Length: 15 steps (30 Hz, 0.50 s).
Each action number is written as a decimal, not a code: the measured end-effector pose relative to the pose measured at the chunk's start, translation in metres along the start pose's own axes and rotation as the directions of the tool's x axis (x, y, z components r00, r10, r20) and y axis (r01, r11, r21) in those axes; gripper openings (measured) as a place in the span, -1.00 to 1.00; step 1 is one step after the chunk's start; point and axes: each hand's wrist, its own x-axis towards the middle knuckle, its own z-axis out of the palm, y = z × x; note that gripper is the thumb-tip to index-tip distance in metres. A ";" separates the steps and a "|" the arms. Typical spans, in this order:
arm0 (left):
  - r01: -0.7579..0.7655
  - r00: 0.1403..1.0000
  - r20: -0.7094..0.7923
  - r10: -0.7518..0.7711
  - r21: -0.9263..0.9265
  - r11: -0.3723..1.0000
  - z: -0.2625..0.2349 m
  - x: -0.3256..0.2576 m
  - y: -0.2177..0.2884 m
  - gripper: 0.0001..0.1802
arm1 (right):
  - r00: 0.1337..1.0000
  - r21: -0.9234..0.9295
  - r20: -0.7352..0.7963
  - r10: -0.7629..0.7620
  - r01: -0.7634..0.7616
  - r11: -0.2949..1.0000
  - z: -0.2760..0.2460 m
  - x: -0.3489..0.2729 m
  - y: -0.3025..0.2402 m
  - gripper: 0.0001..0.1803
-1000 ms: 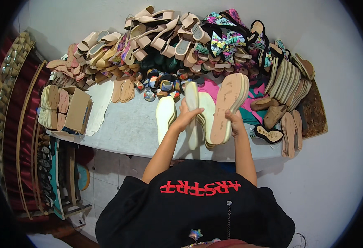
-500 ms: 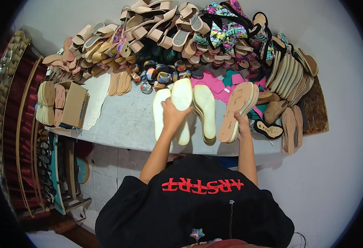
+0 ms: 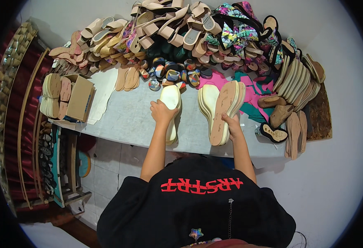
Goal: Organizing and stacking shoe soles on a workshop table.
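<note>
My left hand (image 3: 163,113) is wrapped round a small stack of cream shoe insoles (image 3: 171,96), upper face pale and smooth, at the table's middle. To the right, my right hand (image 3: 233,126) grips a thicker stack of insoles (image 3: 224,111) by its near right side. The top one is tan with faint marks, and pale layers show along the edge. Another pile of cream insoles (image 3: 206,97) sits just left of the tan-topped stack, partly covered by it. My right thumb lies over the top insole; the fingers underneath are hidden.
Finished sandals (image 3: 169,25) are heaped along the back of the grey table (image 3: 127,118). Patterned round pieces (image 3: 172,74) and pink and green material (image 3: 258,95) lie before them. A cardboard box (image 3: 80,99) stands left; more soles (image 3: 295,82) and shoe lasts (image 3: 280,115) crowd the right.
My left hand has brought its insole together with the one lying at left, so they form one stack. My right hand has shifted the tan-topped stack left, over the other cream pile.
</note>
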 end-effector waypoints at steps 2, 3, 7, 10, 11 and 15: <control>0.013 1.000 0.024 -0.014 0.040 0.999 0.005 0.001 -0.003 -0.11 | 1.000 -0.020 -0.016 0.018 -0.018 1.000 0.002 -0.002 0.001 -0.41; 0.002 0.999 0.035 -0.004 0.048 0.999 0.008 0.000 -0.005 -0.01 | 1.000 -0.017 -0.020 0.017 -0.017 1.000 0.002 -0.002 0.003 -0.41; 0.065 0.979 0.193 -0.058 -0.028 0.998 0.008 -0.007 -0.005 0.25 | 0.999 -0.039 -0.040 0.020 -0.021 0.999 0.002 -0.006 0.010 -0.43; 0.088 0.975 0.213 -0.060 -0.125 0.988 0.012 -0.006 -0.010 0.25 | 0.998 -0.036 -0.055 0.028 -0.030 0.999 0.008 -0.010 0.011 -0.44; 0.087 0.975 0.213 -0.059 -0.124 0.988 0.012 -0.006 -0.009 0.25 | 0.997 -0.028 -0.068 0.033 -0.035 0.999 0.009 -0.011 0.011 -0.44; 0.079 0.970 0.236 -0.054 -0.097 0.992 0.012 -0.003 -0.006 0.24 | 0.996 -0.018 -0.075 0.047 -0.049 0.999 0.012 -0.012 0.012 -0.43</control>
